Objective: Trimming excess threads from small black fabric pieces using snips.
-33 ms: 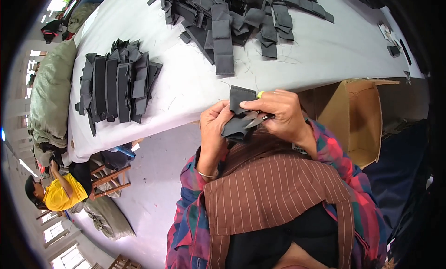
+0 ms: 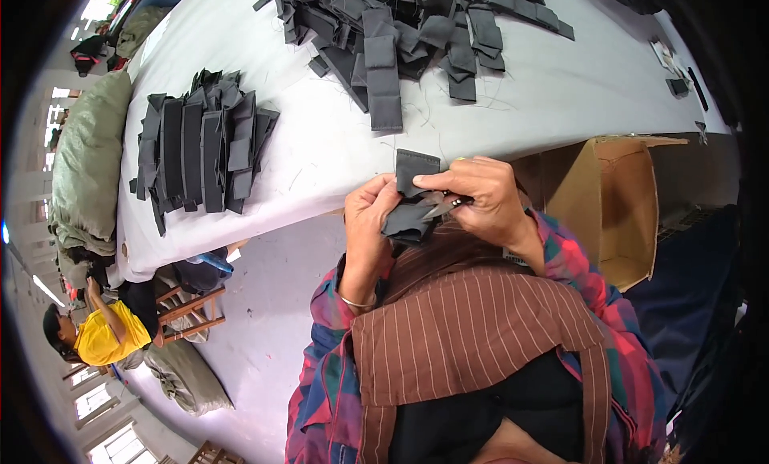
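Note:
Over my lap, just off the table's near edge, my left hand (image 2: 370, 217) is closed on a folded dark grey fabric strip (image 2: 416, 166). One stitched end of the strip sticks up, and a lower fold hangs below my fingers. My right hand (image 2: 485, 193) is closed around small thread snips (image 2: 439, 211), whose metal blades lie across the strip between its two folds. The right thumb also presses on the upper fold. Whether the blades touch a thread is too small to tell.
On the white table (image 2: 320, 155) lie a loose pile of dark strips (image 2: 383, 59) and a stacked bundle (image 2: 192, 151). At right stands an open cardboard box (image 2: 633, 215). A green-grey sack (image 2: 90, 163) leans at left. Beyond it, a person in yellow (image 2: 112, 332) is at work.
My right hand's fingers have shifted slightly, and the yellow-green bit by the index finger shows less. The strip and snips stay practically in place.

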`<state>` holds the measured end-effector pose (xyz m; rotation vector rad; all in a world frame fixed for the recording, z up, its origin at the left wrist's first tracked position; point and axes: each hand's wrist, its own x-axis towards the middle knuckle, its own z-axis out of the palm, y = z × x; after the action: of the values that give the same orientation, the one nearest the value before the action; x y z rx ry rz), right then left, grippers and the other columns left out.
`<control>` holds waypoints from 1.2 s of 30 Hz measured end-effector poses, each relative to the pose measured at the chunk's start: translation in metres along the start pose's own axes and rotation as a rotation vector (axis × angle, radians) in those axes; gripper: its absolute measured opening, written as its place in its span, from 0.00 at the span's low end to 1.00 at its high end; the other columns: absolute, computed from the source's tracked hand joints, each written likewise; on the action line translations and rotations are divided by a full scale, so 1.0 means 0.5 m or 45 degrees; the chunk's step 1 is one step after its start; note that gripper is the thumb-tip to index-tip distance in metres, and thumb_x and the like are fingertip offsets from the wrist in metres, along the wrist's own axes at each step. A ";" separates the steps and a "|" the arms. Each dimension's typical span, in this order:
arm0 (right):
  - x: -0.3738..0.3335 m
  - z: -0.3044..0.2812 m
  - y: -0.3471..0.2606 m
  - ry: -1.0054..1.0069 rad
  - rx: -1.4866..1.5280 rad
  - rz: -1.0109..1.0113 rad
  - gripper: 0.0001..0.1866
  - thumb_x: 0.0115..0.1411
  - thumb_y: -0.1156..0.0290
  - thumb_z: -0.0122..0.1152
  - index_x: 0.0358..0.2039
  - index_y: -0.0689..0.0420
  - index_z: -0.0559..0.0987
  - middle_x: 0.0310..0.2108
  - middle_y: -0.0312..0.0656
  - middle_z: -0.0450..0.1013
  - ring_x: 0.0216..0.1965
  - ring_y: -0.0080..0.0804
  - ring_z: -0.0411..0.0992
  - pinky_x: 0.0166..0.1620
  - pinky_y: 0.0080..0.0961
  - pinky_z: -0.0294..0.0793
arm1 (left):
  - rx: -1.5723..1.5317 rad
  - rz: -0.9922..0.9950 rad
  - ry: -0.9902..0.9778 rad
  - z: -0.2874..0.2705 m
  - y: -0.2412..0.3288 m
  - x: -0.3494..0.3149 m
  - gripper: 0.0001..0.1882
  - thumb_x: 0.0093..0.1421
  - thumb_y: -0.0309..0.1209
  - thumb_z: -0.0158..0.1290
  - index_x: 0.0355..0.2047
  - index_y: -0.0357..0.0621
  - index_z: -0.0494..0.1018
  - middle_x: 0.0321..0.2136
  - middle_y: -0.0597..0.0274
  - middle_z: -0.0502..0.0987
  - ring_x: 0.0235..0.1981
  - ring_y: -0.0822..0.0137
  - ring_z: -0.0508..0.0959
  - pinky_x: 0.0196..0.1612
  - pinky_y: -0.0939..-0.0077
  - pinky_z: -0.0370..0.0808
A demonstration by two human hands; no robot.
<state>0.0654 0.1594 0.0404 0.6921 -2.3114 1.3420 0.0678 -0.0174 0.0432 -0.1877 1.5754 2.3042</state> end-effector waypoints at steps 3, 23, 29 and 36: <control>0.002 -0.003 -0.004 0.036 -0.011 0.031 0.20 0.38 0.81 0.62 0.35 0.51 0.83 0.15 0.37 0.66 0.16 0.33 0.64 0.23 0.26 0.60 | -0.093 -0.018 0.040 0.020 0.015 -0.004 0.11 0.64 0.29 0.47 0.31 0.35 0.75 0.24 0.67 0.76 0.23 0.81 0.71 0.27 0.86 0.69; 0.055 -0.071 -0.001 -0.218 -0.253 -0.016 0.08 0.47 0.71 0.64 0.31 0.53 0.80 0.27 0.35 0.75 0.29 0.36 0.71 0.35 0.29 0.66 | 0.578 0.239 0.141 0.009 0.002 -0.028 0.10 0.59 0.28 0.55 0.24 0.33 0.76 0.14 0.78 0.69 0.17 0.86 0.61 0.19 0.87 0.57; 0.055 -0.066 -0.009 -0.189 -0.364 -0.111 0.07 0.46 0.70 0.65 0.27 0.52 0.79 0.22 0.33 0.72 0.26 0.34 0.68 0.31 0.29 0.60 | 0.928 0.438 0.247 0.018 0.001 -0.034 0.09 0.57 0.28 0.57 0.26 0.33 0.77 0.11 0.66 0.72 0.15 0.84 0.65 0.19 0.84 0.63; 0.045 -0.071 -0.008 -0.104 -0.438 -0.093 0.07 0.45 0.68 0.66 0.28 0.51 0.79 0.21 0.33 0.70 0.24 0.34 0.66 0.30 0.28 0.59 | 0.942 0.452 0.284 0.009 -0.001 -0.033 0.10 0.58 0.28 0.56 0.24 0.33 0.76 0.11 0.70 0.71 0.16 0.85 0.63 0.18 0.85 0.61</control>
<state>0.0522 0.1839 0.0722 0.7188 -2.4693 0.8663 0.0835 -0.0163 0.0494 0.0283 2.6308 1.7896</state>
